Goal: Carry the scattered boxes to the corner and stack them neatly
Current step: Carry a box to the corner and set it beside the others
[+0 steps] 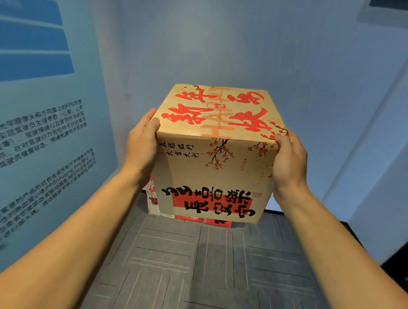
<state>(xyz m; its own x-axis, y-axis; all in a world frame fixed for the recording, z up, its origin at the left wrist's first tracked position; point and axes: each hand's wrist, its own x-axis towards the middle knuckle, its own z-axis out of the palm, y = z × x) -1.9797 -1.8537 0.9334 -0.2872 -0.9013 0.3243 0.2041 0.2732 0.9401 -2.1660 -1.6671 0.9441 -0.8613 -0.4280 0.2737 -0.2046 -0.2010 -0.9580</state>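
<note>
A brown cardboard box [212, 159] printed with red and black calligraphy and plum blossoms is up in front of me, clamped between my two hands. My left hand [142, 145] presses flat against its left side, thumb at the top edge. My right hand [289, 159] presses the right side near the top corner. Behind and under it, a red and white box [153, 198] stands on the floor in the corner, mostly hidden. Whether the brown box touches it I cannot tell.
Grey carpet tiles [206, 270] cover the floor in front of me. A blue poster wall with text [41, 137] runs close along the left. Pale walls [225, 39] meet behind the boxes, and a white wall with a dark base edge [382, 183] stands at the right.
</note>
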